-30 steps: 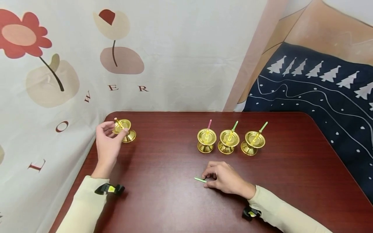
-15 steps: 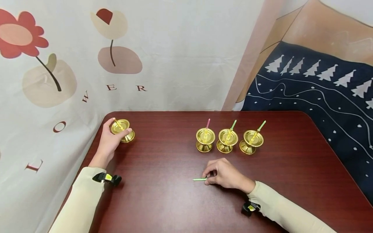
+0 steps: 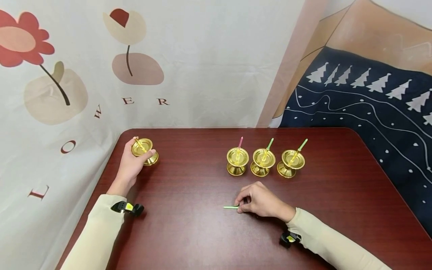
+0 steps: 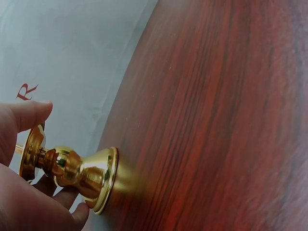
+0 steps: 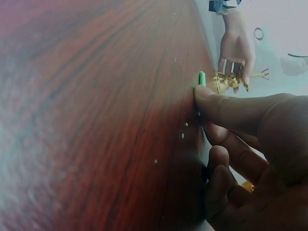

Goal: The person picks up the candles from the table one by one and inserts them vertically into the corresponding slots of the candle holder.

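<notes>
At the table's far left corner, my left hand (image 3: 129, 162) grips a gold candle holder (image 3: 152, 159), thumb at its dish rim and fingers round the far side. A thin candle leans in its dish. The left wrist view shows the holder's flared foot (image 4: 98, 178) near the tabletop, fingertips beside the stem. My right hand (image 3: 259, 200) pinches one end of a small green candle (image 3: 229, 207) between thumb and index finger, low over the middle of the table. Its other end points left. In the right wrist view the green candle (image 5: 202, 78) pokes out past the thumb; the rest is hidden.
Three more gold candle holders stand in a row beyond my right hand: the left one (image 3: 236, 168) bears a pink candle, the middle (image 3: 260, 170) and right (image 3: 287, 171) ones green candles. Tiny green bits (image 5: 183, 136) lie on the dark red table (image 3: 189, 232). A printed cloth (image 3: 209, 75) hangs behind.
My left hand has closed in round the far-left holder, its fingers now nearer the dish. The green candle in my right hand has turned from slanting to lying straight left.
</notes>
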A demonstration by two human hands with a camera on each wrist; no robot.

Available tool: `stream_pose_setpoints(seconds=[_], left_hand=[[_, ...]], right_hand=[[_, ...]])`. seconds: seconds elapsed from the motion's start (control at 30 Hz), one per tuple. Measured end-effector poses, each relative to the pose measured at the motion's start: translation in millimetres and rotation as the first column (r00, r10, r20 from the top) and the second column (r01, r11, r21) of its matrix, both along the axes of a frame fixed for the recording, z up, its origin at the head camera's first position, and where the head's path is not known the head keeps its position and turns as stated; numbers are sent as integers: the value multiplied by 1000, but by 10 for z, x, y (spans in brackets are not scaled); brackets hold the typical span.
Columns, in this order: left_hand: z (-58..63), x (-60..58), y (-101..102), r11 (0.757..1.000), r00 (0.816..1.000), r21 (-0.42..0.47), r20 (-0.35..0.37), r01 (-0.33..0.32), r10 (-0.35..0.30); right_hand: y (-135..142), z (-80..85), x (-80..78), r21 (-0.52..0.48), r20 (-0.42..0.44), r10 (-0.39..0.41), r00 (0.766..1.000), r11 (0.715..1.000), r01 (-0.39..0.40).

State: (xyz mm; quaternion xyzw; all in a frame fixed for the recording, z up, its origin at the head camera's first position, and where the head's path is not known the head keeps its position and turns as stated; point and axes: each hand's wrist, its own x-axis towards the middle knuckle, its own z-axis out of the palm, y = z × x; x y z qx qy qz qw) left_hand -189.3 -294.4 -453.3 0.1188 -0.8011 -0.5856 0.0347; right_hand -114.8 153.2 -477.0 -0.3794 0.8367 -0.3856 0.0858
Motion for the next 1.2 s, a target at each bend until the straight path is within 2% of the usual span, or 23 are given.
stream_pose_setpoints(seconds=[0.3, 0.57, 0.67, 0.83, 1.07, 1.2], left_hand=[[24, 49, 156, 998, 999, -25, 7, 53, -52], [-6, 71, 285, 992, 992, -20, 5, 126, -126], [-15, 82, 348, 989, 989, -12, 2, 145, -145], [-21, 115, 471, 984, 984, 0, -10, 176, -176], [-41, 143, 645, 976, 976, 0, -17, 219, -219], [-53, 145, 739, 971, 971, 11, -20, 238, -238]], right_hand=[[30, -6, -15, 23, -56, 42, 998, 999, -41], [54, -75, -28, -8, -183, 75, 980, 997, -78], [40, -72, -4, 30, -220, 55, 974, 998, -50], [-2, 9, 41, 154, -223, 33, 974, 988, 2], [-37, 58, 63, 250, -300, 53, 952, 968, 25], [-50, 89, 51, 273, -325, 72, 943, 962, 21]])
